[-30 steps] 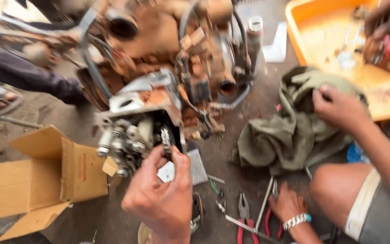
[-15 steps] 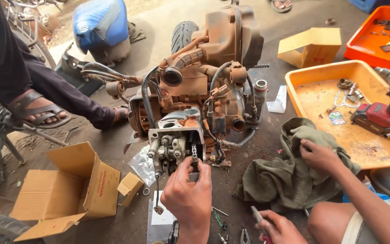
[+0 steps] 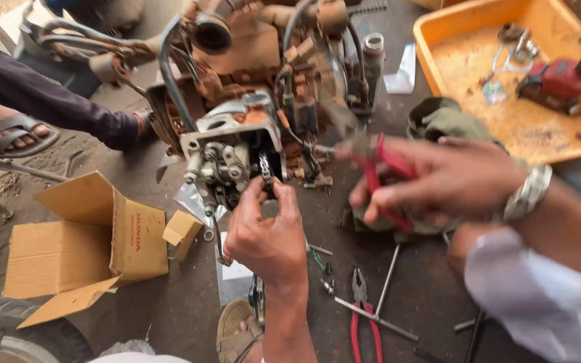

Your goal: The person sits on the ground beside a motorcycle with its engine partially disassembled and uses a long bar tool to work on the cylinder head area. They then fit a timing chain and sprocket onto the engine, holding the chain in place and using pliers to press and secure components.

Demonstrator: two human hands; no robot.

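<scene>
A dirty motorcycle engine point(image 3: 257, 81) stands on the ground, its open cylinder head point(image 3: 226, 158) facing me. My right hand point(image 3: 267, 235) reaches up from below and pinches the cam chain point(image 3: 266, 169) at the head's right side. My left hand is out of sight. From the right, a co-worker's hand point(image 3: 452, 181) with a metal bracelet holds red-handled pliers point(image 3: 378, 171), blurred, with the tip close to the engine's right side.
An open cardboard box point(image 3: 75, 242) lies at the left, with a small box point(image 3: 181, 230) beside it. An orange tray point(image 3: 506, 114) at top right holds a red power tool point(image 3: 559, 77). Red-handled pliers point(image 3: 361, 309), rods, a green cloth point(image 3: 442, 117), a sandalled foot point(image 3: 8, 131).
The view has moved closer to the engine. The co-worker's hand left the green cloth and swung in with red pliers toward the engine. My right hand stays at the chain.
</scene>
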